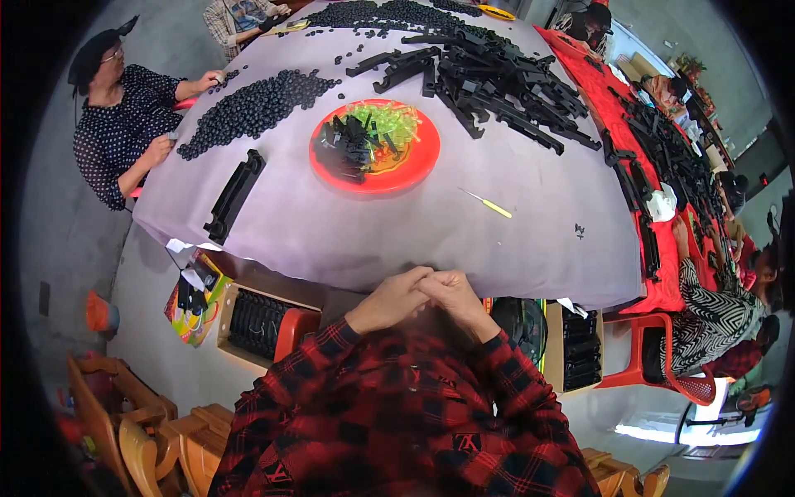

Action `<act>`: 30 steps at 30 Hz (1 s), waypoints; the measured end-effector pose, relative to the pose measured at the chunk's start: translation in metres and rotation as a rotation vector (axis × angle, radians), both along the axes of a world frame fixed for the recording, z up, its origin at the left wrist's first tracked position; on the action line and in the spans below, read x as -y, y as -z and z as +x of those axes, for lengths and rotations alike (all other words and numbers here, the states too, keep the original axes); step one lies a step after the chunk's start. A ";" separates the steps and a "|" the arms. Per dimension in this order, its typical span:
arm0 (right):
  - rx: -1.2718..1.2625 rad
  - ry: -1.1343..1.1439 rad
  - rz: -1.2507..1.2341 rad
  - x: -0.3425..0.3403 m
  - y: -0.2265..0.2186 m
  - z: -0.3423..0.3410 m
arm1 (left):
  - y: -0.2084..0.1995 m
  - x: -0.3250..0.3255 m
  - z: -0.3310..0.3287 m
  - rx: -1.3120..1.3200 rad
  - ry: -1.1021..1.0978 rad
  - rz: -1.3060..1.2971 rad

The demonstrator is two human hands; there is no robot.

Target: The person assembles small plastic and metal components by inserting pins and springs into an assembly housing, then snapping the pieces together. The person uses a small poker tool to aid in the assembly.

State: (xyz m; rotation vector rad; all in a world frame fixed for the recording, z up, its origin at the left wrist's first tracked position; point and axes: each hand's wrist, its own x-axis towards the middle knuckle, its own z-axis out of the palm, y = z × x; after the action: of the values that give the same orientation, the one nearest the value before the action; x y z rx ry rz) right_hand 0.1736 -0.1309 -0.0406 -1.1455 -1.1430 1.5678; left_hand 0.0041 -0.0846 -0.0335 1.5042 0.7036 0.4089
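Note:
At the near edge of the cloth-covered table (331, 248), my left hand (389, 300) and my right hand (454, 295) are brought together, fingers curled and touching. Whether anything lies between them is hidden. Beyond them sits a red plate (368, 187) holding small black pieces (348, 141) and clear greenish pieces (385, 120). A thin pick with a yellow handle (497, 207) lies to the right of the plate. One long black plastic part (235, 197) rests alone on the left. Some tiny black bits (580, 232) lie on the right.
Long black plastic parts (505, 83) are heaped farther back, with small round black pieces (257, 108) at the left. Cardboard boxes of black parts (232, 335) (586, 383) stand below the table's edge. People sit left and along a red-covered table (613, 124) at right.

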 end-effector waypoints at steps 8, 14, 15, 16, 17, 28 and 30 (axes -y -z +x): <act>-0.048 0.042 -0.007 -0.002 0.010 0.002 | -0.007 0.000 0.000 0.024 -0.003 -0.025; -0.039 0.057 0.004 -0.003 0.011 0.002 | -0.005 -0.001 0.000 0.014 0.009 -0.007; -0.060 0.058 0.005 -0.002 0.008 0.000 | -0.005 -0.001 -0.001 0.006 0.006 -0.016; -0.081 0.059 0.005 -0.001 0.006 -0.001 | -0.005 -0.001 -0.001 -0.001 0.005 -0.023; -0.082 0.059 0.006 -0.002 0.008 0.001 | -0.005 -0.001 -0.001 -0.001 0.005 -0.023; 0.039 -0.013 -0.014 -0.001 0.012 0.003 | 0.003 -0.001 -0.002 -0.025 0.032 0.066; 0.023 -0.027 -0.012 0.000 0.012 0.003 | 0.003 -0.001 -0.002 -0.041 0.035 0.077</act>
State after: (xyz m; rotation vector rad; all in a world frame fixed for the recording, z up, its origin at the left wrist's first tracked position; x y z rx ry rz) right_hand 0.1765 -0.1312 -0.0524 -1.1628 -1.1704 1.5875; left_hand 0.0021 -0.0836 -0.0369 1.5994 0.6988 0.3832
